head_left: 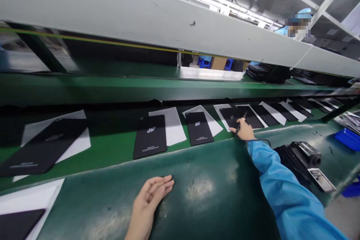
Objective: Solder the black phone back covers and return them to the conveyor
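My right hand (245, 130), in a blue sleeve, reaches over the far strip with its fingers closed round a thin dark tool (245, 114); its exact kind is too small to make out. Just beyond the fingers lies a black tablet-shaped panel (229, 117) on white paper, with another dark panel (253, 119) beside it. A dark cord (260, 140) runs at the wrist. My left hand (153, 197) hovers over or rests on the green bench, holding nothing, fingers loosely bent. Nearest to it are black panels with a white logo, one (151, 135) partly on white paper.
More panels and paper sheets line the green strip (112, 150) both ways. To the right, a black device (305, 153) sits beside a small metal tray (322, 180). A blue bin (348, 138) is farther right. A long grey beam (168, 18) crosses overhead; a person (298, 24) is beyond it.
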Demonstrator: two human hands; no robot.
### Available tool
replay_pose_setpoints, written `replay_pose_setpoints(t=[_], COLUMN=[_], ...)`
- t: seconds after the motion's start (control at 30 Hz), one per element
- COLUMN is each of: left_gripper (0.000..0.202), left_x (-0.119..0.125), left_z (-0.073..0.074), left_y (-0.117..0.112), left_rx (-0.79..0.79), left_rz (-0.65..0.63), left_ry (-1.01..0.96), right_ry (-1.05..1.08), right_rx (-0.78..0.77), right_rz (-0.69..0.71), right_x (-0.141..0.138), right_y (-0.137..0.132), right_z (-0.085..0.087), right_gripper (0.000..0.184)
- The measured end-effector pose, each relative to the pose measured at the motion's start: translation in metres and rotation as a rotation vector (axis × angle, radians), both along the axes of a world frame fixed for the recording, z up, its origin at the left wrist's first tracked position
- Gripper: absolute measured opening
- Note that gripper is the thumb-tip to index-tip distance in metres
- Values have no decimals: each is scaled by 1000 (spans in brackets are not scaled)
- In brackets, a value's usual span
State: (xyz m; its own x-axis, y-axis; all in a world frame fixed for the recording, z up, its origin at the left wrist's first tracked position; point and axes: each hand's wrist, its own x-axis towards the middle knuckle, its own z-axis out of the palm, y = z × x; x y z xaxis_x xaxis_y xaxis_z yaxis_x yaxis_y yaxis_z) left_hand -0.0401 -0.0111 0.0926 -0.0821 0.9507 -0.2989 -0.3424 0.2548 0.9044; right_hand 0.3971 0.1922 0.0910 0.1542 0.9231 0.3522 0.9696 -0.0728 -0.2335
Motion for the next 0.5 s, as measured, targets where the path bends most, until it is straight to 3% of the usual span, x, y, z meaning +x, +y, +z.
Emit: replay_pose_setpoints(t=[0.17, 0.27, 0.37, 0.5], left_gripper=[41, 38, 33, 31], left_x=[6, 11, 14, 13], left_z=[-1, -1, 1, 2], left_y=[-2, -3, -4, -6], left_rx=[13, 21, 30, 53], left_rz=[48, 83, 88, 83], left_ry=[-4, 5, 2, -4], right_ry=[-33, -51, -54, -41], right_rx=[-102, -137, -144, -153], right_rz=[6, 33, 53, 111], right_x=[-24, -53, -97, -178], right_y=[-2, -3, -5, -6], right_z=[-5, -4, -6, -10], right_gripper=[39, 39, 39, 44])
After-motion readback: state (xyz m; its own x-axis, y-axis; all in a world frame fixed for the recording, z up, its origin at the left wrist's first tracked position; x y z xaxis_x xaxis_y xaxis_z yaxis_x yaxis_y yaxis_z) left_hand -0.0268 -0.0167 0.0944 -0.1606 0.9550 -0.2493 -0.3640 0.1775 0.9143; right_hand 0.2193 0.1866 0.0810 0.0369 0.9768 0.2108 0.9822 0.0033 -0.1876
